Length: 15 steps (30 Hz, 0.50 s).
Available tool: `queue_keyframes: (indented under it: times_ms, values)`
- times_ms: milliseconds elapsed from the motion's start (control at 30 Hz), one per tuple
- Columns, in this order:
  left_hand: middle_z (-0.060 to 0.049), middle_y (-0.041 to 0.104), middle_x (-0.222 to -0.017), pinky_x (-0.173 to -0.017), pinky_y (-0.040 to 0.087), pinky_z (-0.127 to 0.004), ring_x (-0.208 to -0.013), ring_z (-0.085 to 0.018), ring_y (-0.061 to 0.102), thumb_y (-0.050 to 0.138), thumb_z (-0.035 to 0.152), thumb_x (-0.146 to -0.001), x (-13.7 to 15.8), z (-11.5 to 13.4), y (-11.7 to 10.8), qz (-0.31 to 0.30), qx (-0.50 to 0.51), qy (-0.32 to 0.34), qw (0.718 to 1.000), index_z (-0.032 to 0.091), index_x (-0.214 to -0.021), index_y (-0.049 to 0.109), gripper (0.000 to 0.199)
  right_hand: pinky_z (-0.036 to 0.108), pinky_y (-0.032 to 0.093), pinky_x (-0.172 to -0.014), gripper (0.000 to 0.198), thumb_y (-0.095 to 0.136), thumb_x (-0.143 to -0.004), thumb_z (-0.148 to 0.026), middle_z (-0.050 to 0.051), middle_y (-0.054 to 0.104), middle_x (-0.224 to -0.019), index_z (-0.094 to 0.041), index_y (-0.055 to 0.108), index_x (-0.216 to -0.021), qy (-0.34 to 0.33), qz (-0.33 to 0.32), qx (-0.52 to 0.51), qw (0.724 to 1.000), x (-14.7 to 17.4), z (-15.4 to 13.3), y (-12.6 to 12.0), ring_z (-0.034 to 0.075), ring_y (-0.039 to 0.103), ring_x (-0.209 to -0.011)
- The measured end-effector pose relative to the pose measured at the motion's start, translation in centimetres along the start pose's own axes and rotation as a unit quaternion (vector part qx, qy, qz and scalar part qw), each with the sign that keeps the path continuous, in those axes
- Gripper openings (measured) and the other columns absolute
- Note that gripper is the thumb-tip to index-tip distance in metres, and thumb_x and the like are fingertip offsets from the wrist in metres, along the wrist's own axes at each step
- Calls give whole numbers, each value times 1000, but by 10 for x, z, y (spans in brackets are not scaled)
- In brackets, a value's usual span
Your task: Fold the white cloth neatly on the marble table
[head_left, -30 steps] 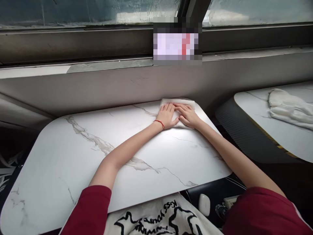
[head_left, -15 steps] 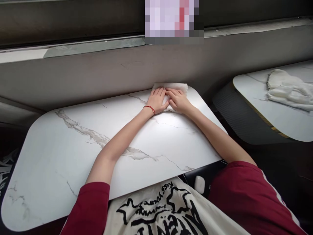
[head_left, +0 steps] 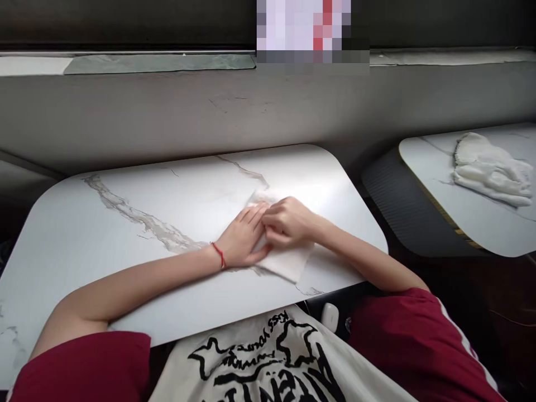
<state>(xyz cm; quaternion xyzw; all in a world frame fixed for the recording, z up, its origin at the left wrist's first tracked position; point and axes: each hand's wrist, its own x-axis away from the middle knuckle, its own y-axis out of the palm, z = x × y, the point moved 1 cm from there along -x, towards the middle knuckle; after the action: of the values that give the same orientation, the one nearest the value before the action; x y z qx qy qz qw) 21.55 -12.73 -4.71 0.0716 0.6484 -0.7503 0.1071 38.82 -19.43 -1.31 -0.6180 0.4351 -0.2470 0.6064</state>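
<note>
Both hands and the white cloth have shifted off the far right corner of the worktop, by the wall, and sit closer to the person; cloth now lies slanted, and the right hand has gone from flat to curled.

Cloth (head_left: 287,265) is on the worktop (head_left: 343,206), right of its middle, lower corner near the front edge but not over it. Left hand (head_left: 243,237), red bracelet (head_left: 218,255) at the wrist, lies palm down over the cloth's left side: grip spread flat, not closed round anything. Right hand (head_left: 288,223) rests on the cloth just beside it, touching or nearly so, fingers bent in; can't tell if that grip pinches fabric or just presses. Some blur there.

Handling, judged by look: light, soft, limp, folded or layered, not fragile. Likely slides easily on the smooth marble-patterned surface and may ruck up under uneven pressure. Best hold: flat palm over the middle for pressing; for lifting, pinch the free lower corner, all layers together.

Around: second worktop (head_left: 489,234) to the right, bunched white fabric (head_left: 492,173) on it, well apart from the hands. Small white case (head_left: 330,317) below the front edge.
</note>
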Motion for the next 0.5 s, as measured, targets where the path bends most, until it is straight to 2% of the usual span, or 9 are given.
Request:
queue_keyframes:
  times_ms: [100,200,367,500]
  values:
    - [-26,45,-154,-122,32,-46,-148,-33,37,39,47,-98,28,14,-7,1,-16,-17,1000,-4,-144,44,70,29,32,-56,26,41,-86,-23,0,54,-61,-20,53,-64,-81,40,-16,996,-3,-23,8,13,37,-56]
    - [-21,48,-154,-121,33,-45,-146,-31,40,40,48,-96,33,11,-11,-21,-34,-43,998,2,-143,49,66,29,34,-59,26,40,-90,-20,0,56,-66,-20,55,-68,-92,72,9,993,-4,-26,11,13,40,-59]
    - [-23,53,-148,-116,36,-45,-141,-33,46,43,48,-93,19,-11,-13,-14,-79,-92,992,-1,-140,51,68,30,37,-62,24,39,-95,-19,3,58,-73,-20,56,-78,-54,113,89,988,-16,-5,19,16,43,-64]
    - [-26,59,-137,-106,40,-48,-129,-37,53,44,46,-92,10,-37,-22,-6,-117,-177,977,-1,-131,56,62,34,42,-69,17,39,-94,-19,7,59,-82,-20,53,-85,-60,129,101,985,-54,27,38,21,47,-74]
